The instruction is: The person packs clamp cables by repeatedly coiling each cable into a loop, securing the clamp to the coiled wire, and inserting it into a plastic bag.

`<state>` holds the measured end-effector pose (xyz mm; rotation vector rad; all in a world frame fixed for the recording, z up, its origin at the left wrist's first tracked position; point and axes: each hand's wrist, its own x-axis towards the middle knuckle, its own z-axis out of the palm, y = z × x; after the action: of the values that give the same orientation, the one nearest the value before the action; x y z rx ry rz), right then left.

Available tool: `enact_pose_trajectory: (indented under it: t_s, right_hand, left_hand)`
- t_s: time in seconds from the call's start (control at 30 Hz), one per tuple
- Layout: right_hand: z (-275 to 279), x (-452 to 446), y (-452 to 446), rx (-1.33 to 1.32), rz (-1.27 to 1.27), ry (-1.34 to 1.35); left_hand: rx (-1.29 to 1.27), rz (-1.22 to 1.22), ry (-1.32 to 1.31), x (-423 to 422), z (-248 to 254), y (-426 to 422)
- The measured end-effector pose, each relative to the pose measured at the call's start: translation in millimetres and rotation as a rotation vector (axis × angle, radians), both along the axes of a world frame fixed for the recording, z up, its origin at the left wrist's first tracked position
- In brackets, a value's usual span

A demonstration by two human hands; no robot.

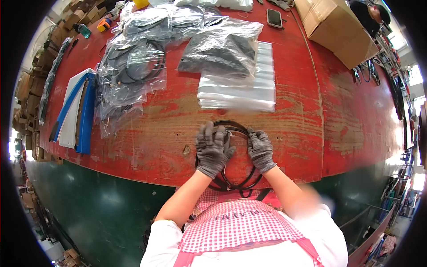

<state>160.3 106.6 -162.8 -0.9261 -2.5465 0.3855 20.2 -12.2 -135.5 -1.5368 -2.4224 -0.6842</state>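
Note:
A coil of black cable (231, 124) lies at the front edge of the red table, its lower loops reaching over the edge toward the apron. My left hand (212, 149), in a grey glove, rests flat over the coil's left side with its fingers stretched out and apart. On the right side of the coil, my gloved right hand (261, 149) is closed around the cable, thumb toward the middle. A small light-coloured piece, perhaps a connector or tie, shows between the hands. What lies under my left palm is hidden.
Beyond the coil lies a stack of clear plastic bags (235, 94) with a grey plastic bag (220, 55) on it. Bagged cables (133, 66) cover the left. A blue-and-white paper cutter (78, 113), a phone (274, 18) and a cardboard box (338, 31) also stand around; a person is behind the box.

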Motion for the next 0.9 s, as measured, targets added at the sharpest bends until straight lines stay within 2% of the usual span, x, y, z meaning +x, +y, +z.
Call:
enact_pose_trajectory:
  t_s: [0.03, 0.07, 0.13, 0.2, 0.33, 0.43, 0.6, 0.7, 0.8, 0.87, 0.9]
  right_hand:
    - [2, -1, -1, -0.005, 0.003, 0.000]
    - [5, 0, -1, 0.000, 0.013, -0.025]
    - [10, 1, -2, 0.006, 0.031, -0.052]
    - [12, 0, -3, -0.009, 0.000, -0.055]
    - [17, 26, -17, -0.147, 0.031, -0.057]
    - [32, 35, -15, -0.282, 0.071, -0.016]
    - [33, -11, 52, -0.163, 0.052, 0.149]
    - [31, -59, 94, -0.114, 0.026, 0.114]
    - [35, -96, 116, -0.144, 0.054, 0.071]
    - [43, -110, 120, -0.203, -0.017, -0.220]
    - [48, -113, 121, -0.240, -0.043, -0.225]
  left_hand:
    - [-0.002, 0.130, 0.025, -5, -5, 5]
    - [-0.007, 0.135, 0.023, -9, -7, 6]
    - [-0.179, 0.120, -0.207, -14, -11, 2]
    - [-0.164, 0.130, -0.156, -16, -22, -1]
    - [-0.144, 0.088, -0.257, -4, -20, -16]
    - [0.033, 0.026, -0.183, 2, -22, -17]
    - [0.032, -0.104, -0.185, 6, -19, 2]
    - [-0.025, -0.186, -0.248, 7, -18, 11]
    - [0.022, -0.173, -0.169, 7, -11, 9]
    - [0.014, -0.127, -0.170, 7, -3, 0]
    - [0.036, -0.082, -0.193, 6, -1, -6]
